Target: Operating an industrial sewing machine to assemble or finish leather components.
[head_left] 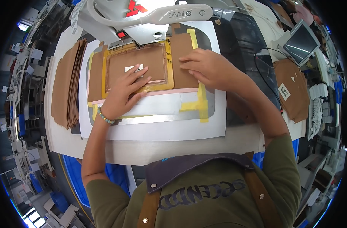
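My left hand [129, 89] lies with fingers spread over a yellow rectangular frame [104, 76] and the brown panel [150, 64] inside it, fingertips on a small white label [128, 69]. My right hand [204, 66] rests its loosely curved, separated fingertips on brown material [183, 43] right of the frame. Both hold nothing. Under the brown material lie a pink strip [169, 91], white backing [154, 104], yellow tape [203, 112] and a white sheet [150, 131]. A white machine head [150, 28] stands over the frame's back edge.
A stack of brown panels [67, 83] is at the left, another pile [295, 102] at the right, beside a tilted screen [297, 41] and a black cable. A dark plate [249, 38] lies right of the white sheet. Blue bins [78, 171] sit below the table [181, 150].
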Tool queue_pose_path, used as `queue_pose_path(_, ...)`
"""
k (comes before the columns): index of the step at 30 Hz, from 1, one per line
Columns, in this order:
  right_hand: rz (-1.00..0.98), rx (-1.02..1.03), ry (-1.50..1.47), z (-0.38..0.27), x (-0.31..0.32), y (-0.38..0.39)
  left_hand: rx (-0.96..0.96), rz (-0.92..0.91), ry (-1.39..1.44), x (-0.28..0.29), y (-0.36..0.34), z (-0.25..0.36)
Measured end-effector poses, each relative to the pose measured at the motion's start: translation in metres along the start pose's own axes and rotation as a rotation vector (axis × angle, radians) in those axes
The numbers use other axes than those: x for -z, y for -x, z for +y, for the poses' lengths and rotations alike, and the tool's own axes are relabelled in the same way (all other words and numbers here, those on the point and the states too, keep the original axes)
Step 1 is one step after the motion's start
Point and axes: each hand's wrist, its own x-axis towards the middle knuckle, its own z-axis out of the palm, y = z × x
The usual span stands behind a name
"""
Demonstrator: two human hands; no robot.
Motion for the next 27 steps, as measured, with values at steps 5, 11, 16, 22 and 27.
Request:
queue_pose_path(5,0.141,0.104,0.213,-0.008,-0.041,-0.044,0.006,-0.048,-0.016,0.003,-0.002,-0.003)
queue_pose_path(11,0.039,0.067,0.288,-0.014,-0.059,-0.056,-0.024,-0.082,0.040,0.007,-0.010,-0.008)
queue_pose_path(16,0.151,0.210,0.257,-0.016,-0.052,-0.048,-0.136,-0.110,0.065,0.005,-0.016,-0.022)
queue_pose_path(22,0.091,0.260,0.222,-0.033,-0.048,-0.037,-0.165,-0.146,0.051,0.009,-0.021,-0.026)
queue_pose_path(27,0.125,0.262,0.234,-0.043,-0.051,-0.034,-0.174,-0.133,0.028,0.011,-0.026,-0.028)
